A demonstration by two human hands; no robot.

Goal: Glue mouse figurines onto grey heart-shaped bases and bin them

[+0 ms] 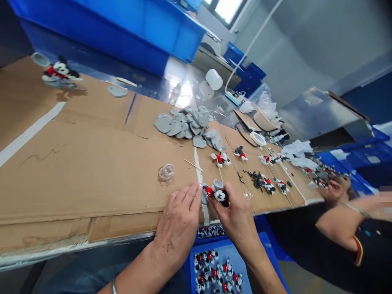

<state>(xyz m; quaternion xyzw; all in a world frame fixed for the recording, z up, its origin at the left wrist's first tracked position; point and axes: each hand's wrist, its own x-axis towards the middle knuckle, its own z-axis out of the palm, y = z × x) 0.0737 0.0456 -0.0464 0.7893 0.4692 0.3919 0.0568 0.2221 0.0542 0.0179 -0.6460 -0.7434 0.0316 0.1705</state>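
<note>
A small mouse figurine (219,196), black, white and red with a grey cup-like part, lies tilted over the cardboard near the table's front edge. My right hand (237,212) is closed round its head end, thumb and fingers on either side. My left hand (180,214) has its fingers together, the tips pressed on the figurine's grey base (204,195). A thin wooden stick (219,170) points away just beyond the figurine; whether my fingers touch it is unclear. Left of it, a small clear cup (166,172) and another thin stick (192,165) lie on the cardboard.
Grey flat bases (186,122) are heaped beyond my hands. A finished-looking figurine (59,71) stands far left, below a blue bin (107,28). Black curved pieces (255,179) and several figurines lie right. A blue tray (192,261) of figurines sits below. A co-worker's arm (339,220) is at right.
</note>
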